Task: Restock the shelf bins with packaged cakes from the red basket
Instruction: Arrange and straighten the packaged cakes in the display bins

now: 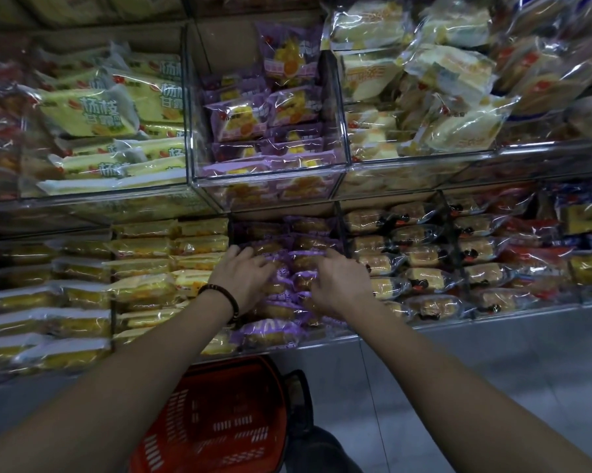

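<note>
Both my hands are in the lower shelf bin of purple-wrapped cakes (289,249). My left hand (241,276), with a dark bead bracelet on the wrist, lies on the left side of the pile, fingers spread over the packs. My right hand (338,285) lies on the right side, fingers bent down onto the purple packs. Whether either hand grips a pack is hidden by the hands themselves. The red basket (219,421) stands on the floor below, between my forearms; no cakes show inside it.
A clear bin (270,180) above holds more purple packs. Yellow-green cake packs (93,110) fill the upper left, pale yellow cakes (441,90) the upper right. Yellow rolls (144,268) sit left of my hands, brown cakes (424,257) right. Grey floor (492,370) lies at right.
</note>
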